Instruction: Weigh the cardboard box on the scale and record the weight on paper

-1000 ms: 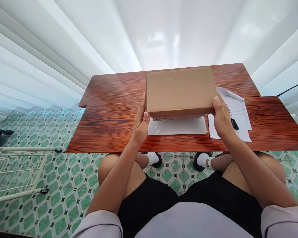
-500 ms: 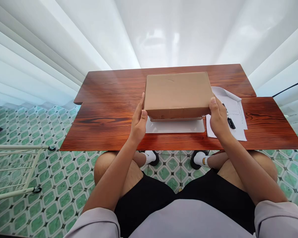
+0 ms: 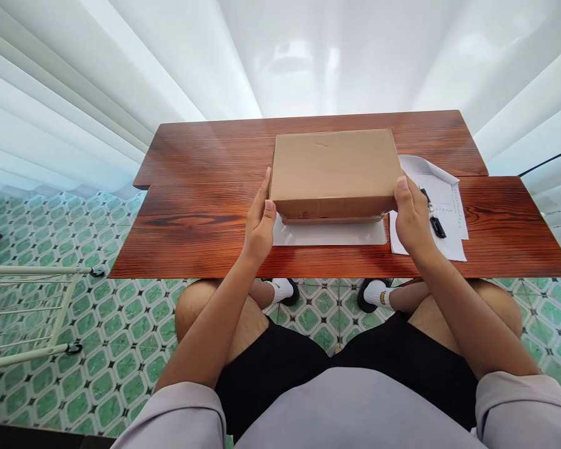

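Observation:
A brown cardboard box [image 3: 334,165] is held between both hands over the wooden table. My left hand [image 3: 260,227] grips its left side, thumb at the near corner and fingers along the edge. On the opposite side, my right hand [image 3: 410,215] clasps the box with its thumb on the top near the right front corner. Under the box lies a white, shallow tray-like piece [image 3: 330,234], mostly hidden, with only its near strip showing. What the box's underside looks like is hidden.
White papers [image 3: 449,215] with writing lie right of the box, a black pen-like item [image 3: 437,227] on them. The reddish-brown table [image 3: 191,231] ends just above my knees. A wheeled metal rack [image 3: 28,312] stands on the tiled floor at left; white curtains [image 3: 168,56] surround the table.
The view has tilted slightly, so the table sits a little higher in the picture. Both hands keep their hold on the box, which stays nearly in the same place.

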A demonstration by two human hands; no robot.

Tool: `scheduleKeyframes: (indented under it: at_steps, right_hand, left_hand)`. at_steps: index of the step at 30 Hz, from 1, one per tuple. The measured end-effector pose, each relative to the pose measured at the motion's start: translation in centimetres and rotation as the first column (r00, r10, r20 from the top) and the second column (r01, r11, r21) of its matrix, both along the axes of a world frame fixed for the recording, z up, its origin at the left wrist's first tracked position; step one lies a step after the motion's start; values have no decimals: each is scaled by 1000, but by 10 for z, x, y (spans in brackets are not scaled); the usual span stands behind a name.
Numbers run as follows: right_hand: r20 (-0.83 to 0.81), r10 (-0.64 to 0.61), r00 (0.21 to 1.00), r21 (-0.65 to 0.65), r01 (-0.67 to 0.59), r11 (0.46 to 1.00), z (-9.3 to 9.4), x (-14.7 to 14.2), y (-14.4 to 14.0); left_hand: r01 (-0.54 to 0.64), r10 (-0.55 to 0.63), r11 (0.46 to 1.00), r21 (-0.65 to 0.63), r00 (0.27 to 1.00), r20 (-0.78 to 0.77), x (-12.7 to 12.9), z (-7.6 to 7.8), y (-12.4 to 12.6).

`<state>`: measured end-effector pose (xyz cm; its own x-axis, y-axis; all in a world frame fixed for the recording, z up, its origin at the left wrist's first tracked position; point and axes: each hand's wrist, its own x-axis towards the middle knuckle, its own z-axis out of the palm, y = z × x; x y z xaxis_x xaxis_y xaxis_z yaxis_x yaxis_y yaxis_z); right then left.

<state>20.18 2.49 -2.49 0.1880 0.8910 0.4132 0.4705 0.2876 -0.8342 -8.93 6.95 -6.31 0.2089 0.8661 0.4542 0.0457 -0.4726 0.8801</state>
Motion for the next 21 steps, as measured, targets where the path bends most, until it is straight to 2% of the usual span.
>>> scheduleKeyframes:
  at_steps: [10, 15, 18, 21]
  right_hand:
    - [132, -59, 990, 36, 54, 998, 2, -3, -2]
    - [236, -56, 970, 46, 47, 998, -4, 3, -2]
    - [267, -48, 963, 136, 12, 991, -9, 9, -1]
    - [244, -160, 956, 284, 88, 955, -10, 14, 1]
  left_hand:
    - [22, -21, 999, -41, 999, 37, 2, 5, -5]
    - [9, -8, 1000, -30, 999, 32, 4, 4, -6]
    - [4, -4, 1000, -20, 999, 35, 4, 0, -7]
    - [-18, 19, 1000, -24, 998, 67, 2, -4, -8]
